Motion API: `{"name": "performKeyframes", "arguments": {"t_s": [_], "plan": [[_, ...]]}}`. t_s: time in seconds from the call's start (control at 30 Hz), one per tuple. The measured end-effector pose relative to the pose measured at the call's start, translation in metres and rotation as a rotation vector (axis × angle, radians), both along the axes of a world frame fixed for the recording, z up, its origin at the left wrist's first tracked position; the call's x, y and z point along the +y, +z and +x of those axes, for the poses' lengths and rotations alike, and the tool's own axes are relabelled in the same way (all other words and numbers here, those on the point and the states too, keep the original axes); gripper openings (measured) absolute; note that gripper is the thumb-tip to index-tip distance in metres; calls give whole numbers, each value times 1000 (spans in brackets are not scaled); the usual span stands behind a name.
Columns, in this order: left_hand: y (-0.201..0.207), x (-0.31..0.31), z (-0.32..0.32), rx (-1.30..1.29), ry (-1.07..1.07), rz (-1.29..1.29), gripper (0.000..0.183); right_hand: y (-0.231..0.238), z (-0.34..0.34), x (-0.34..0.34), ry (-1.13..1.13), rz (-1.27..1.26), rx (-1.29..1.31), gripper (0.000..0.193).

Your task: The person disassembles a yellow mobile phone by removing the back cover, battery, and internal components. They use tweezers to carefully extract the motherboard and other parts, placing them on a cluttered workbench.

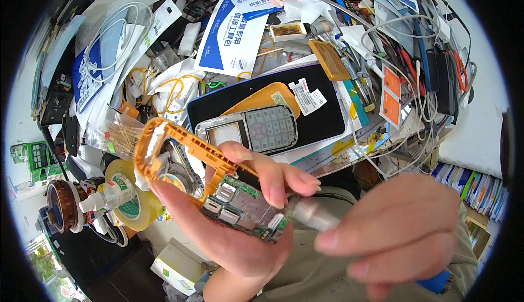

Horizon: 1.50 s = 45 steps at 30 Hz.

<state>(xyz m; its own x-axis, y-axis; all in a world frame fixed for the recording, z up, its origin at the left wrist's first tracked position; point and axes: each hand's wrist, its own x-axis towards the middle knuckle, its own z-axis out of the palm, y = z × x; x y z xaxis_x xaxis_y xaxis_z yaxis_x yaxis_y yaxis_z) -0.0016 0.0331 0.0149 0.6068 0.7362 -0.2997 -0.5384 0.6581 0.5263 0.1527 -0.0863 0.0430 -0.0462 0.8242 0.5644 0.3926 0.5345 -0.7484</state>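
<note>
My left hand [234, 242] is closed around an orange phone frame [188, 146], tilted above my lap. A green circuit board [248, 206] with metal shields sits at the frame's lower end, under my fingertips. Smeared by motion, my right hand [398, 228] grips a whitish, translucent cylindrical tool [316, 214]. Its far end meets the board's right edge; whether it touches cannot be made out. Beyond my left hand, a grey phone front with keypad [270, 128] partly covers an orange back cover [262, 99]. Both lie on a black flat panel [322, 86].
Tools, cables and papers crowd the bench, including a blue-and-white packet [229, 37]. Tweezers and pliers [409, 64] lie at the right. At left stand a spray bottle [109, 195] and a yellow tape roll [144, 214]. A white box [177, 266] is below them.
</note>
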Motion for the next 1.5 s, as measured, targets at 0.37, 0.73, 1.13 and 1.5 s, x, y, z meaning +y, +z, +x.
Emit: {"name": "performKeyframes", "arguments": {"t_s": [0.37,0.73,1.13,1.5], "plan": [[2,-2,-3,-26,-33,-10,72,5,-31,34,-245,366,50,15],[5,1,-4,-8,-40,-91,71,2,3,-1,102,-57,79,21],[10,1,-8,-68,-77,-152,71,11,-1,6,59,-60,98,21],[6,4,-11,-117,-135,-173,70,-44,-6,5,39,482,39,22]]}}
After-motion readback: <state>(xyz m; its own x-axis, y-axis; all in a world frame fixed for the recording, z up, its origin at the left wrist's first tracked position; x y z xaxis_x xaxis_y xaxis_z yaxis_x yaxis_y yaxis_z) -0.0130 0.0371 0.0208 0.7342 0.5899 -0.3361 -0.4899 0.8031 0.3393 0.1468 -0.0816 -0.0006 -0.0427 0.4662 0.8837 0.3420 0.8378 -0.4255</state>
